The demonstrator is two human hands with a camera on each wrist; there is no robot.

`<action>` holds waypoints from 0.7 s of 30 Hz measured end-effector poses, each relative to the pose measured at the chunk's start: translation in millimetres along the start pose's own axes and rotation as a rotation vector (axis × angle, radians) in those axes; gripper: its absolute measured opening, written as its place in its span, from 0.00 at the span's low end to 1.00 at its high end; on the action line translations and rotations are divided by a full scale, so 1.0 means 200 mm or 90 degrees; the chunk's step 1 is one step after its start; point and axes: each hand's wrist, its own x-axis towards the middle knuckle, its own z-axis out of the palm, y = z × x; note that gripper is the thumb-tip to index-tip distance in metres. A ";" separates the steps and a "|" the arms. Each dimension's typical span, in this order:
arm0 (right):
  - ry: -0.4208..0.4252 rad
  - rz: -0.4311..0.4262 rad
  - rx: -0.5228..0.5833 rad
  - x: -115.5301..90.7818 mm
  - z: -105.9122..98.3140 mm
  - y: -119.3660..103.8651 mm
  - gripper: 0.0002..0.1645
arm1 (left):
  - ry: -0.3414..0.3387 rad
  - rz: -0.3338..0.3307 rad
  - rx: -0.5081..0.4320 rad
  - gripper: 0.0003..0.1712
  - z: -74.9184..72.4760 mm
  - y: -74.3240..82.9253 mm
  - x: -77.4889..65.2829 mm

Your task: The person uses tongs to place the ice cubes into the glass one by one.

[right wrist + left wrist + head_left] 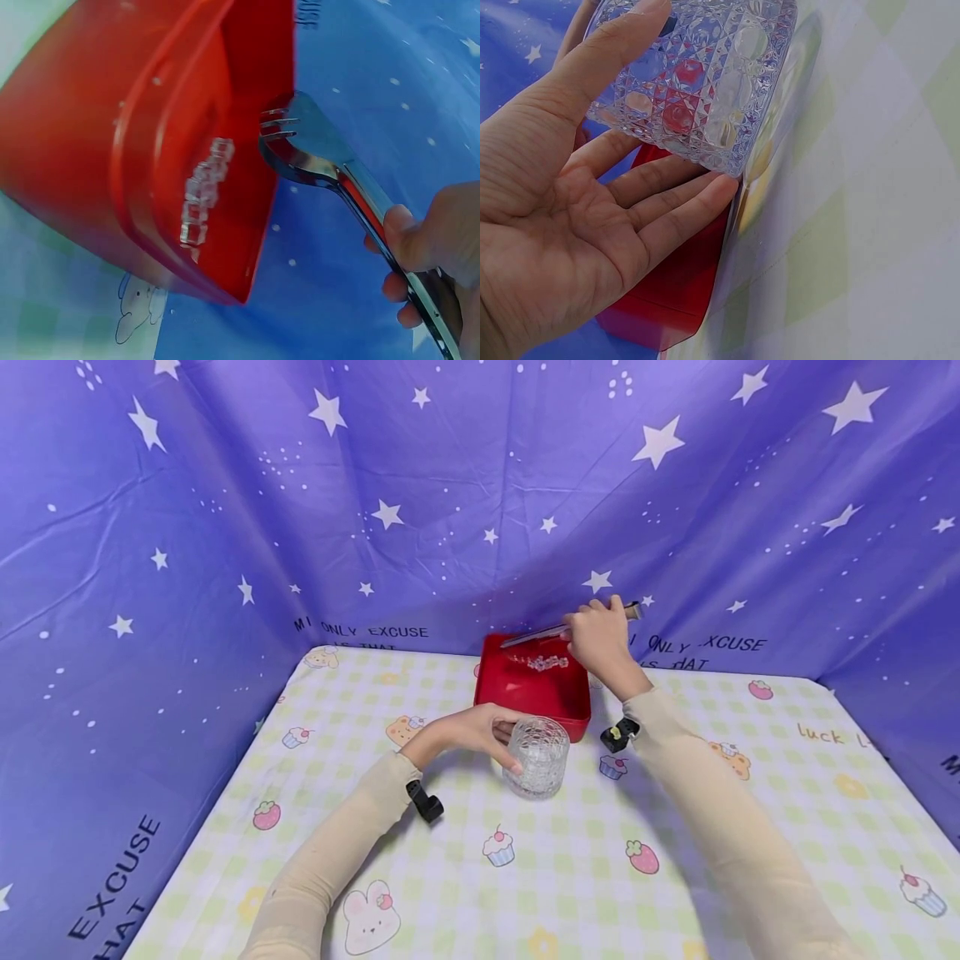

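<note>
A clear glass cup [542, 762] with a cut pattern stands on the table in front of the red box [534, 695]. My left hand [478, 728] grips its side, thumb along the near wall and fingers at the far side; in the left wrist view the thumb [611, 45] lies across the patterned glass. Metal tongs [358, 196] with a forked tip are held in my right hand [600, 637], their tips over the back of the box. Inside it lies a row of small clear cubes [205, 187], apart from the tips.
A checked tablecloth [420, 877] with cupcake and strawberry prints covers the table. Blue star-printed curtains [450, 560] rise right behind the box and along the left and right sides. Black cameras are strapped to both wrists.
</note>
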 end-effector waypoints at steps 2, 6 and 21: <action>0.011 0.015 0.022 -0.02 -0.02 0.02 0.08 | 0.001 -0.002 0.001 0.46 0.00 0.00 0.00; 0.049 0.046 0.065 -0.05 -0.06 0.06 0.10 | 0.003 -0.006 -0.002 0.46 0.00 0.00 0.00; 0.027 0.164 0.281 -0.17 -0.24 0.24 0.16 | 0.000 -0.007 -0.002 0.45 -0.01 -0.01 0.00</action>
